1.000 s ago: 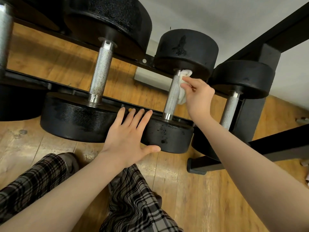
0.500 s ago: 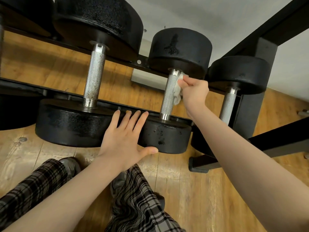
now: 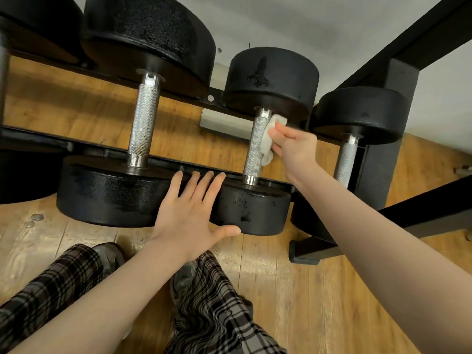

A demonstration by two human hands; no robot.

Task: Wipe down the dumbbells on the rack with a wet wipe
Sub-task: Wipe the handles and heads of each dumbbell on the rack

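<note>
Black dumbbells with knurled steel handles lie across the black rack (image 3: 84,146). My right hand (image 3: 293,146) holds a crumpled white wet wipe (image 3: 269,139) against the right side of the middle dumbbell's handle (image 3: 255,146), near its far head (image 3: 272,77). My left hand (image 3: 190,213) lies flat with fingers spread against the near heads, between the large dumbbell's near head (image 3: 107,198) and the middle dumbbell's near head (image 3: 252,210). The large dumbbell's handle (image 3: 144,121) stands to the left. A smaller dumbbell (image 3: 357,113) sits at the right, partly hidden by my right forearm.
The rack's black upright post (image 3: 388,159) and foot (image 3: 306,256) stand at the right. Wooden floor (image 3: 306,302) lies below, with my plaid trouser legs (image 3: 217,315) and shoes in front of the rack. Another dumbbell (image 3: 25,180) is cut off at the left edge.
My right hand with the wipe has shifted slightly along the upper part of the middle handle. The left hand has stayed flat on the near heads. The view has drifted a little.
</note>
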